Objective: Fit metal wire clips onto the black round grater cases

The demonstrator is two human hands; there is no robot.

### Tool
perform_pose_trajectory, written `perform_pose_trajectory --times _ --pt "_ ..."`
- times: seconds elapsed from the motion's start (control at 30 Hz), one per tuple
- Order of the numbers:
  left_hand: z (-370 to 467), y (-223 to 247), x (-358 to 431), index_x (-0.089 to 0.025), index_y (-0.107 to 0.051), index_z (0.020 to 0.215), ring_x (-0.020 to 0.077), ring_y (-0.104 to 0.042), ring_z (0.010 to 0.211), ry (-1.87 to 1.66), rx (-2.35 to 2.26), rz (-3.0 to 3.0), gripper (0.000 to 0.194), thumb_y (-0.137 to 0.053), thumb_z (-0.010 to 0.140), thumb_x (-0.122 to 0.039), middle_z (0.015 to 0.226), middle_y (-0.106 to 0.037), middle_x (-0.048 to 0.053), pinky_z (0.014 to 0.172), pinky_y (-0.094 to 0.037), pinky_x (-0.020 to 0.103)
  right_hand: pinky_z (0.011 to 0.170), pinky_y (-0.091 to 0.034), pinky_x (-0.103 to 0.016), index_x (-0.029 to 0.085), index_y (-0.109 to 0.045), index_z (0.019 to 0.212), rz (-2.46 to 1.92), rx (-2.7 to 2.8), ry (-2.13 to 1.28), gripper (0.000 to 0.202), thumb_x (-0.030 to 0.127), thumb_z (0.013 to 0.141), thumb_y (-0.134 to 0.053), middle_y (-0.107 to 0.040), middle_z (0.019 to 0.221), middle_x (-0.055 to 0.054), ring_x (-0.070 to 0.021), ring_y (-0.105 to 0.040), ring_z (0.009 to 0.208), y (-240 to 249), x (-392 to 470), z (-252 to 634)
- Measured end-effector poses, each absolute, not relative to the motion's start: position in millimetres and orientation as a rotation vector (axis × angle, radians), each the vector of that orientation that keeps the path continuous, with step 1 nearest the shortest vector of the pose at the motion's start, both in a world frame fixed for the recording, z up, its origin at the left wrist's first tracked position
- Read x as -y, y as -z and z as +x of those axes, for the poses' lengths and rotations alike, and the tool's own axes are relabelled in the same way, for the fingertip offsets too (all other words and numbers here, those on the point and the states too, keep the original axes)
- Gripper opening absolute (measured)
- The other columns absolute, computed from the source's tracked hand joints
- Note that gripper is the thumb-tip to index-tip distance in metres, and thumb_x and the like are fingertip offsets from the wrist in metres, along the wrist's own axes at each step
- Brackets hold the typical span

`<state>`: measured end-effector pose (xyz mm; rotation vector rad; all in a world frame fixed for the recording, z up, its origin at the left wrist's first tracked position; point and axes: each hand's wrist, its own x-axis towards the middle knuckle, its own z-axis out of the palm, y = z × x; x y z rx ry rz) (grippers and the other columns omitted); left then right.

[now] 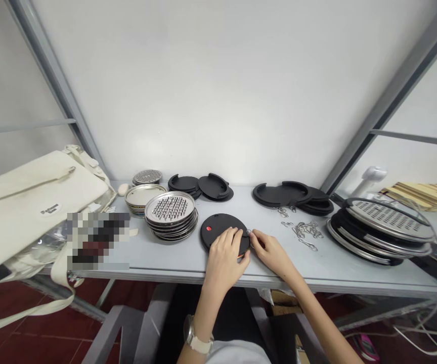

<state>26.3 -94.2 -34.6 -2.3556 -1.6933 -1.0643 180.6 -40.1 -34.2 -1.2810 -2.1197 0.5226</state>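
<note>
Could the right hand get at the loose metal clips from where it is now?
Probably yes. The right hand rests at the black disc's right edge, and the clips lie loose on the table just beyond it, to its right. Nothing stands between them.

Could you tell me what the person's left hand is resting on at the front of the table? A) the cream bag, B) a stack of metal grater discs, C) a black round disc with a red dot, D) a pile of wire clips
C: the left hand lies flat on the black round disc, whose red dot shows near its far-left part, while the right hand touches its right edge.
</note>
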Motion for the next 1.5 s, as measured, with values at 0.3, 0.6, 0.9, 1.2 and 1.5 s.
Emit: perform_pose_trajectory --times 0.3,0.6,0.9,1.2,1.5 --pt "27.3 36.5 92.2 -0.019 -0.05 0.13 0.0232 -0.048 0.123 1.095 1.703 -2.338 0.047 -0.054 0.083 -0.022 0.126 -0.057 0.006 0.101 -0.046 0.038 0.056 -0.032 -0.025 0.022 -0.041 0.069 -1.281 2.144 -0.518 0.03 0.036 0.095 -0.031 -0.051 0.059 0.002 -0.014 -0.046 0.053 33.8 40.4 181.0" --pt "26.7 36.6 92.7 -0.018 -0.048 0.131 0.0234 -0.047 0.124 1.079 1.691 -2.352 0.047 -0.053 0.085 -0.023 0.128 -0.056 0.007 0.101 -0.046 0.039 0.057 -0.034 -0.026 0.022 -0.043 0.071 -1.293 2.148 -0.514 0.03 0.035 0.095 -0.031 -0.054 0.061 0.001 -0.0142 -0.048 0.055 33.5 39.4 181.0" --pt "25.9 36.8 91.1 -0.015 -0.046 0.133 0.0251 -0.045 0.127 1.019 1.749 -2.302 0.046 -0.049 0.088 -0.023 0.132 -0.052 0.012 0.101 -0.045 0.041 0.053 -0.031 -0.024 0.021 -0.04 0.064 -1.236 2.155 -0.521 0.031 0.032 0.093 -0.035 -0.045 0.055 0.004 -0.0112 -0.041 0.05 32.3 47.4 181.9" --pt "24.7 37.1 92.4 -0.019 -0.048 0.131 0.0237 -0.049 0.122 1.077 1.722 -2.277 0.046 -0.053 0.085 -0.024 0.128 -0.055 0.009 0.1 -0.047 0.039 0.055 -0.033 -0.024 0.021 -0.04 0.067 -1.244 2.101 -0.562 0.032 0.035 0.094 -0.034 -0.047 0.056 0.004 -0.0118 -0.044 0.052 33.9 42.9 182.0" --pt "35.9 36.8 103.4 -0.014 -0.045 0.133 0.0261 -0.05 0.12 0.989 1.731 -2.258 0.049 -0.05 0.086 -0.023 0.129 -0.055 0.012 0.097 -0.047 0.041 0.055 -0.035 -0.024 0.021 -0.044 0.068 -1.259 2.11 -0.546 0.032 0.035 0.095 -0.032 -0.052 0.058 0.003 -0.0125 -0.047 0.052 32.0 43.2 180.6"
